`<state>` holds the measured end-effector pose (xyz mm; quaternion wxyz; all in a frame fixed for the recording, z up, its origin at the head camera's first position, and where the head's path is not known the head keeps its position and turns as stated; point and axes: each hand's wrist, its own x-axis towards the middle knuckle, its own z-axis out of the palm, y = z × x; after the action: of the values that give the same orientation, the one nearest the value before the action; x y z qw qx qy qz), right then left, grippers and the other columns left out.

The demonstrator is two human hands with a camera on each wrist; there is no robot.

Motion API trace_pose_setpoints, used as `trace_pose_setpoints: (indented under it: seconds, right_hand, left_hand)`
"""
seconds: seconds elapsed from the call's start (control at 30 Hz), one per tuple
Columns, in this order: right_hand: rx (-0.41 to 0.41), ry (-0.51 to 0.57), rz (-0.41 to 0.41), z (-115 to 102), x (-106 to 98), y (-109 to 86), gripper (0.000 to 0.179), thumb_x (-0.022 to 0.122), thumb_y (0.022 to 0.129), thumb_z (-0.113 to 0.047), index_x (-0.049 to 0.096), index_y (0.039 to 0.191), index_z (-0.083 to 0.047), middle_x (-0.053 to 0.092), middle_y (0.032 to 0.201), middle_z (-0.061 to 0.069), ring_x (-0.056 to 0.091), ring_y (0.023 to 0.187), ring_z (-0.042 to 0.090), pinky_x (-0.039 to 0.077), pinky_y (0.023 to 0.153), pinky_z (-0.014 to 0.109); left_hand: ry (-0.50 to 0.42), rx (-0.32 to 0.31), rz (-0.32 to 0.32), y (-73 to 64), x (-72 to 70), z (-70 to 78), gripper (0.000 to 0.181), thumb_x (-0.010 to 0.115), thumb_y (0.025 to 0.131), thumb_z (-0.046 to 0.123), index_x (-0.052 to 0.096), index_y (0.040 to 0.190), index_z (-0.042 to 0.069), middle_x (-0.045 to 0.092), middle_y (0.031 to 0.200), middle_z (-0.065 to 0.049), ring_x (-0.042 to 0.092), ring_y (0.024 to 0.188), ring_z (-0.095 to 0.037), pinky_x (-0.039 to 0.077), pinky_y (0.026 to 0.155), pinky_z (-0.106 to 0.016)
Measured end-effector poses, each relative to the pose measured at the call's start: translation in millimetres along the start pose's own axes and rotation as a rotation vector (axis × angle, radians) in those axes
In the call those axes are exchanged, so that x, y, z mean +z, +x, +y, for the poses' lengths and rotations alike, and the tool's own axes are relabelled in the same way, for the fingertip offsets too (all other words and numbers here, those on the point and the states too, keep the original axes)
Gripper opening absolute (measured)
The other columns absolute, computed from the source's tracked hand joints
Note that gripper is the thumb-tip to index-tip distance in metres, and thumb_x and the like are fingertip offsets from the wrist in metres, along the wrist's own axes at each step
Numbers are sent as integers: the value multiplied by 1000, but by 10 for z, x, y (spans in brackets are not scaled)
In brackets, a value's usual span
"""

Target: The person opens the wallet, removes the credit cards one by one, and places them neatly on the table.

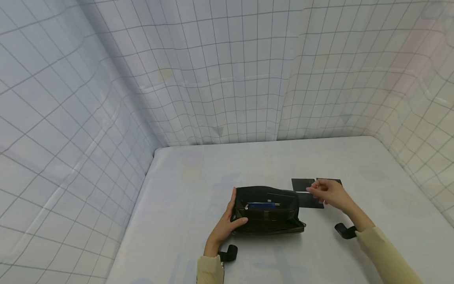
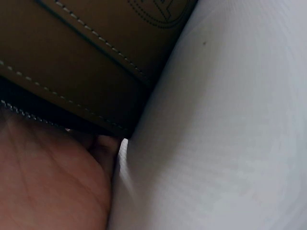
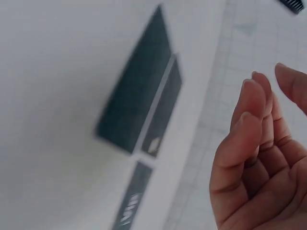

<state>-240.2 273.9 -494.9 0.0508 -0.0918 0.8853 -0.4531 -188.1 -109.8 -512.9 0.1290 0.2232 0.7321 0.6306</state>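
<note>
A dark zip wallet (image 1: 266, 228) stands unzipped and spread on the table, with a blue item (image 1: 261, 205) in one of its compartments. My left hand (image 1: 225, 225) grips its left end, thumb over the front edge and fingers along the outside. In the left wrist view, the brown stitched leather of the wallet (image 2: 81, 52) and part of its zip lie against the palm. My right hand (image 1: 331, 193) hovers right of the wallet, its fingers loosely curled with nothing between them. Under and beside it lie flat black cards (image 1: 310, 200), also seen in the right wrist view.
The white table (image 1: 184, 221) ends at the back against a hanging white grid-patterned curtain (image 1: 227, 79), which also rises along both sides. Black wrist devices (image 1: 232, 252) sit on both of the person's wrists, below yellow sleeves.
</note>
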Motion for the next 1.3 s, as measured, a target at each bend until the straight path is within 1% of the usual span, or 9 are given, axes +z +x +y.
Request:
trace_pose_setpoints:
  seconds: [0.13,0.23,0.37,0.47,0.63,0.87,1.03,1.13,1.3]
  right_hand:
    - [-101,48,-39,-280,59,1,25,67,90,-31,62,93,-7,61,75,15,57,59,33,49,51,35]
    - [-148,48,-76,-421,109,12,21,68,89,-31,63,91,-10,62,77,12,58,59,27,50,53,33]
    - [-203,-45,-110,-523,169,28,17,68,89,-34,64,88,-17,62,75,3,56,56,15,49,54,31]
    - [-243,-150,-102,-568,200,35,15,69,88,-37,65,87,-22,59,72,-6,53,54,10,47,52,29]
    - [-236,-263,-78,-619,228,36,13,71,86,-36,67,87,-24,55,69,-13,49,56,9,43,50,29]
    - [-189,-296,-84,-679,226,37,18,69,87,-35,74,92,-18,61,73,-11,54,57,7,44,52,30]
    - [-205,-401,-58,-729,273,24,18,69,87,-34,75,92,-18,63,76,-12,52,61,5,43,52,28]
    - [-214,-445,-43,-748,304,22,17,70,86,-32,76,90,-16,60,71,-12,50,57,5,40,48,27]
    - [-195,-454,-27,-752,329,38,14,72,85,-29,76,89,-16,57,66,-12,45,51,7,35,43,27]
  left_hand:
    - [-4,1,2,1,-2,0,92,61,93,18,-8,153,21,-13,156,3,-10,141,-21,4,107,-60]
    - [-7,-1,3,0,-1,0,92,61,93,18,-8,153,21,-13,156,3,-10,141,-21,4,107,-60]
    - [-5,-11,2,-1,2,-4,92,62,93,19,-8,153,22,-13,156,3,-10,141,-21,5,107,-60]
    - [-1,-15,1,1,4,-6,92,62,93,20,-8,153,23,-13,156,3,-10,141,-22,5,107,-60]
    - [4,-11,-4,4,6,-3,92,61,93,18,-9,153,23,-13,156,3,-10,141,-21,5,107,-60]
    - [6,-5,-1,2,-4,-1,92,62,93,19,-9,153,20,-13,156,3,-10,141,-21,4,107,-60]
    - [6,4,3,8,-5,-2,93,62,93,19,-9,153,19,-12,156,3,-9,141,-21,4,107,-60]
    - [7,4,1,11,-4,-6,93,62,93,20,-9,153,20,-13,156,3,-10,141,-21,4,107,-60]
    - [3,7,-3,10,-3,-9,92,62,93,19,-9,153,20,-13,156,2,-10,141,-21,4,107,-60]
